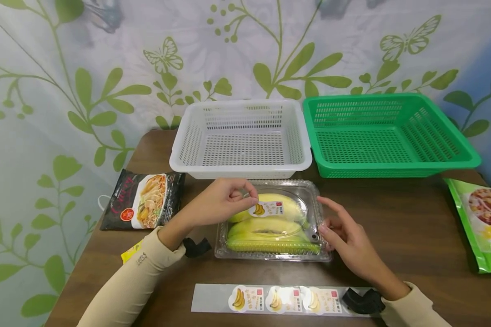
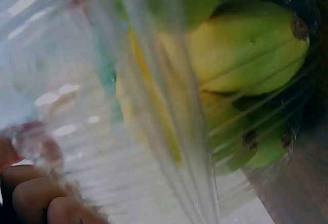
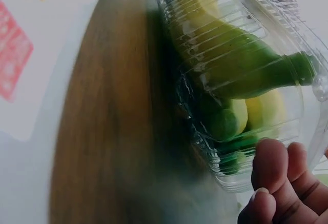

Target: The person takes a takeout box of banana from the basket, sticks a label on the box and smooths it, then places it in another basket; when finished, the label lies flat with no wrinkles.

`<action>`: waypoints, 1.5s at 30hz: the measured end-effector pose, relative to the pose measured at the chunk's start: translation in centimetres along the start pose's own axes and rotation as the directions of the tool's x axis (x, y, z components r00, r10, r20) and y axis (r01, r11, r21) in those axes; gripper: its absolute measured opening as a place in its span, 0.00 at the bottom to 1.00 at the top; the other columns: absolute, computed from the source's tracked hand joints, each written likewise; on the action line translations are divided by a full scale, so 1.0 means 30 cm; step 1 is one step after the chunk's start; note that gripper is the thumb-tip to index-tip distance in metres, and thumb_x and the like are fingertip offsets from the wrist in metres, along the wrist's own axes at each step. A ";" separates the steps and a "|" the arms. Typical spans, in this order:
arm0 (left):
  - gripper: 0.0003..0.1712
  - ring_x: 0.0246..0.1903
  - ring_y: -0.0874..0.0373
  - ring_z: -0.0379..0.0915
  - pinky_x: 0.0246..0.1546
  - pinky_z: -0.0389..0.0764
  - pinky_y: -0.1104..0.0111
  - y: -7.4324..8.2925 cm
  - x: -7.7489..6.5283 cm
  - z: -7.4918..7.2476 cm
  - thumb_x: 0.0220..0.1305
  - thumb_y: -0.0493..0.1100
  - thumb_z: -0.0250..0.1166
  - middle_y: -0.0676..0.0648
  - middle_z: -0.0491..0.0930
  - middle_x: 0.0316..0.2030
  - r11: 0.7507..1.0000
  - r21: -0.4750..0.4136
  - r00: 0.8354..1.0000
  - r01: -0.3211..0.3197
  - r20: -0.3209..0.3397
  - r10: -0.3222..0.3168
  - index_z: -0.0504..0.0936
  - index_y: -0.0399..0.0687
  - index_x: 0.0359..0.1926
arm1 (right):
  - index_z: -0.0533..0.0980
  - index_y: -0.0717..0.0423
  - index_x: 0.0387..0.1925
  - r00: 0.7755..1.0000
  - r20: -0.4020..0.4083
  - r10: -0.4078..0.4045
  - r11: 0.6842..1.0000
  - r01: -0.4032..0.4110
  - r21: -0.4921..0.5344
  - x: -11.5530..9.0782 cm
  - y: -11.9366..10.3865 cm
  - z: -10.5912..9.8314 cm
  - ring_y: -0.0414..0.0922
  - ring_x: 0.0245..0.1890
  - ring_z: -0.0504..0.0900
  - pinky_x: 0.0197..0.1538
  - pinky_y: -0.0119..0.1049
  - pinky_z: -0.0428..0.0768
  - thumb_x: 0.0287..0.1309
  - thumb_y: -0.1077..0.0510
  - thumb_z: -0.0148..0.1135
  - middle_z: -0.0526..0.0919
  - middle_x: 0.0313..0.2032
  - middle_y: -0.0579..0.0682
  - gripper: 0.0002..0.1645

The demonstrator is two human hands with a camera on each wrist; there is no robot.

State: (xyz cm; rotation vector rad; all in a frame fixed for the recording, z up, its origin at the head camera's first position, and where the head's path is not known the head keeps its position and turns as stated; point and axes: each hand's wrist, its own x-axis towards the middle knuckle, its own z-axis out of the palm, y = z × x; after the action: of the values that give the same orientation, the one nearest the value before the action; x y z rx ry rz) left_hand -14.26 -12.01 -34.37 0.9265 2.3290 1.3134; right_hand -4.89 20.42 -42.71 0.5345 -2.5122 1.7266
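Note:
A clear plastic clamshell box (image 1: 270,254) with bananas (image 1: 266,227) inside lies on the table, lid down over them. Above the lid, my left hand (image 1: 221,200) pinches the left end of a white banana sticker (image 1: 275,208) between thumb and forefinger; whether the sticker touches the lid is hard to tell. My right hand (image 1: 349,238) is at the box's right side, fingers spread and loosely bent, fingertips by its edge. In the right wrist view, its fingertips (image 3: 271,165) are close to the ribbed wall. The left wrist view shows the bananas (image 2: 246,49) through blurred plastic.
A strip of banana stickers (image 1: 212,297) lies in front of the box. Behind stand a white basket (image 1: 241,168) and a green basket (image 1: 393,168). A black noodle packet (image 1: 122,200) and a yellow packet (image 1: 131,251) are on the left, a green food bag (image 1: 478,227) on the right.

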 end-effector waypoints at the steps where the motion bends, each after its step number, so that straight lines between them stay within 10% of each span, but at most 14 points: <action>1: 0.03 0.14 0.62 0.50 0.20 0.61 0.69 -0.003 0.004 0.003 0.72 0.45 0.65 0.56 0.55 0.12 1.000 -0.003 1.000 0.001 0.005 -0.001 0.84 0.52 0.42 | 0.59 0.48 0.77 1.000 -0.004 -0.005 1.000 0.005 0.001 0.001 0.001 0.001 0.44 0.20 0.79 0.25 0.39 0.81 0.71 0.69 0.57 0.77 0.27 0.49 0.39; 32: 0.03 0.12 0.65 0.52 0.16 0.58 0.71 0.007 0.038 0.038 0.70 0.44 0.66 0.57 0.59 0.10 0.987 0.156 1.000 0.025 -0.009 -0.023 0.85 0.52 0.39 | 0.60 0.48 0.77 1.000 0.004 -0.008 1.000 0.008 -0.001 0.003 0.010 0.002 0.43 0.19 0.76 0.23 0.38 0.78 0.71 0.70 0.56 0.74 0.26 0.48 0.38; 45: 0.04 0.12 0.69 0.51 0.16 0.58 0.72 -0.010 0.044 0.064 0.69 0.42 0.65 0.58 0.60 0.11 0.937 0.347 0.991 -0.040 -0.104 0.081 0.86 0.51 0.39 | 0.59 0.48 0.77 1.000 0.007 -0.017 1.000 0.017 -0.010 0.000 0.012 0.005 0.43 0.18 0.76 0.22 0.38 0.77 0.70 0.70 0.56 0.74 0.25 0.47 0.38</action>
State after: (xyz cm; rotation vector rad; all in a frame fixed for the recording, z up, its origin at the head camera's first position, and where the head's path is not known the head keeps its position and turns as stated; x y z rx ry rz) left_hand -14.31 -10.00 -35.57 1.0545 2.6997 1.0206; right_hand -4.97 20.39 -43.08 0.5608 -2.5122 1.7086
